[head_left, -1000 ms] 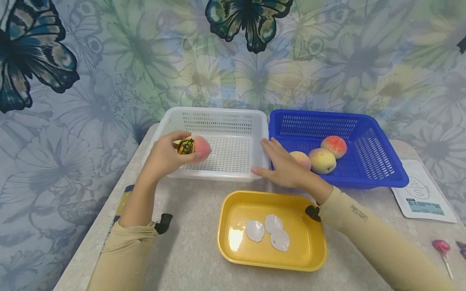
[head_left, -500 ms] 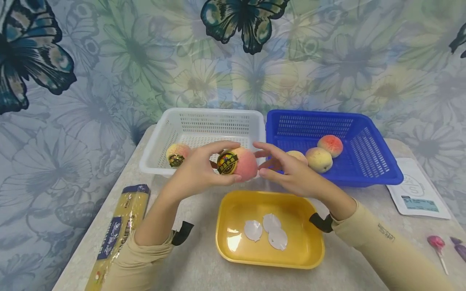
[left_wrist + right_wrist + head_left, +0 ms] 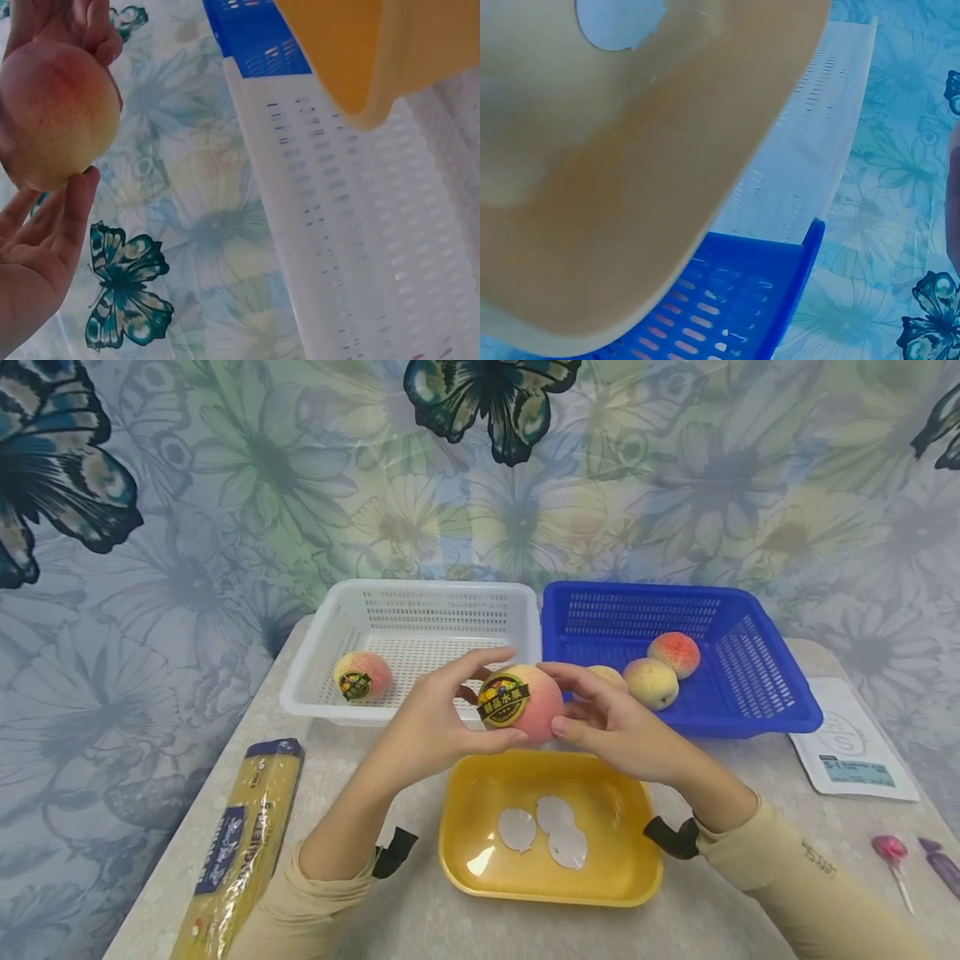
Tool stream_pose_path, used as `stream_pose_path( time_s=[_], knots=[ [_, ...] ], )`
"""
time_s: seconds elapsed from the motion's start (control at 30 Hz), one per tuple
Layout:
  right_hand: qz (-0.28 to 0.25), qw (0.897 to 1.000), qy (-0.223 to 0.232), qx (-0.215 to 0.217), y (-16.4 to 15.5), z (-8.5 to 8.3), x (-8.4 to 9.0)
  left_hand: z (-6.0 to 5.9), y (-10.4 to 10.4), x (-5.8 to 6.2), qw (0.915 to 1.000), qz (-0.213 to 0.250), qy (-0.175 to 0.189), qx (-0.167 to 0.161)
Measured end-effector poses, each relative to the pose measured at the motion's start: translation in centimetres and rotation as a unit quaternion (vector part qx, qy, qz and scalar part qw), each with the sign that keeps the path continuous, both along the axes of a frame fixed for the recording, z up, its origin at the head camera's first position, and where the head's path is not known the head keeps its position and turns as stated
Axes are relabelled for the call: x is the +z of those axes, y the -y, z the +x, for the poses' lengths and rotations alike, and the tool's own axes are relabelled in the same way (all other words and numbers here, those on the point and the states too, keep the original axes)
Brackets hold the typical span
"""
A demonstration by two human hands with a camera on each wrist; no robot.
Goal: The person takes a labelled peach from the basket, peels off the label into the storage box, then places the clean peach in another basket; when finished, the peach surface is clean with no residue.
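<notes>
Over the far edge of the yellow tray (image 3: 550,897), my left hand (image 3: 423,722) holds a pink and yellow peach (image 3: 542,703) between thumb and fingers. A round black and gold sticker (image 3: 504,700) on it faces me. My right hand (image 3: 626,735) grips the same peach from the right, thumb at its lower side and fingers over the top. In the left wrist view the peach (image 3: 60,116) shows its unlabelled side. Another peach (image 3: 363,677) with a similar sticker lies in the white basket (image 3: 330,714). Several round white pieces (image 3: 567,847) lie in the tray.
At the right, the blue basket (image 3: 757,722) contains several peaches (image 3: 650,683), one partly hidden by my right hand. A spaghetti pack (image 3: 243,839) lies at the left. A white pouch (image 3: 851,739) and a pink lollipop (image 3: 890,849) lie at the right.
My left hand has lifted the peach out of the white basket and carried it right, toward me. My right hand has left the basket rims and now grips the peach too.
</notes>
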State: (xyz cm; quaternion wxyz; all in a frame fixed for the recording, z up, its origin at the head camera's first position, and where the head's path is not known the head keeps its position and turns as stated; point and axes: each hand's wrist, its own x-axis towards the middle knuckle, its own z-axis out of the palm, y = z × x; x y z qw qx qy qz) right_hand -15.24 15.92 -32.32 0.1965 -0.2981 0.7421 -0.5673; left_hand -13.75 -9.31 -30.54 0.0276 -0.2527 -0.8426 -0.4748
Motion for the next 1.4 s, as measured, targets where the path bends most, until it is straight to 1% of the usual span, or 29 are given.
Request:
stream_pose_path(
  time_s=[0.07,0.17,0.3,0.4,0.53,0.6,0.7,0.93,1.03,1.3,1.4],
  knots=[
    [-0.008,1.000,0.009,0.004,-0.1,0.1,-0.1,0.2,-0.1,-0.2,0.9999,0.015,-0.005,0.002],
    [-0.028,0.999,0.031,0.016,-0.2,0.3,-0.3,0.3,-0.2,-0.4,0.9994,0.032,-0.012,-0.007],
    [-0.053,0.997,0.053,0.026,-0.3,0.6,-0.6,0.6,-0.5,-0.7,0.9988,0.036,-0.021,-0.025],
    [-0.053,0.997,0.047,0.022,-0.3,0.9,-0.6,0.8,-0.6,-0.8,0.9986,0.033,-0.021,-0.036],
    [-0.042,0.999,0.020,0.007,-0.4,1.0,-0.6,1.0,-0.9,-0.8,0.9982,0.037,-0.016,-0.045],
    [-0.040,0.999,0.009,-0.001,-0.4,1.0,-0.7,1.0,-1.0,-0.9,0.9979,0.042,-0.019,-0.046],
    [-0.041,0.999,-0.001,-0.010,-0.5,1.0,-0.9,1.1,-1.1,-1.0,0.9969,0.049,-0.040,-0.047],
    [-0.052,0.998,-0.012,-0.016,-0.9,1.0,-1.2,1.2,-1.4,-1.5,0.9905,0.062,-0.116,-0.041],
    [-0.052,0.998,-0.012,-0.017,-0.9,1.1,-1.2,1.3,-1.5,-1.5,0.9884,0.064,-0.132,-0.040],
    [-0.049,0.998,-0.013,-0.022,-1.0,1.2,-1.3,1.4,-1.5,-1.7,0.9887,0.068,-0.128,-0.039],
    [-0.051,0.998,-0.013,-0.025,-1.0,1.2,-1.4,1.3,-1.5,-2.0,0.9901,0.069,-0.116,-0.038]
  ],
)
